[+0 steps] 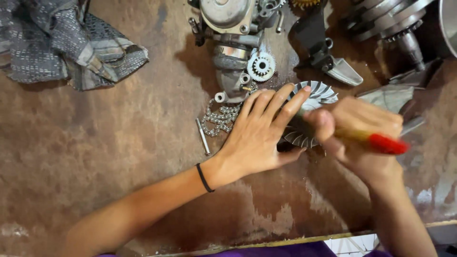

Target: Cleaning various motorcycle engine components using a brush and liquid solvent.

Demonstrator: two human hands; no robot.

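So there's a finned metal disc (312,102) lying flat just right of the middle of the bench, fan-type blades showing round its edge at 12 and at 6 o'clock. The left hand (259,135) is spread flat on top of it, fingers long and slightly apart, pointing toward 1 o'clock, pinning it down. Thin black band on that wrist. The right hand (362,135) sits at the disc's 3 o'clock side, curled tight around a brush handle (376,140) that's yellowish wood with a red end sticking out toward 3 o'clock. That hand is blurred, so I can't make out the bristle end at all.

At 9 o'clock from the disc there's a loose chain (220,119) in a heap, and a short steel pin (203,136) just beside it. At 11 to 12 o'clock sits a grey engine part (231,28) with a small toothed gear (261,66) against it. A black lever with a flat metal foot (328,59) is at 1 o'clock, and more round metal parts (390,21) are stacked in the top right corner.

The bench (95,157) itself is brown, worn and stained, with pale scuffed patches near the front edge and what looks like an oily dark patch under the disc. A crumpled grey checked rag (62,45) lies way off at 10 o'clock. Past the front edge you get a sliver of purple cloth and pale tile.
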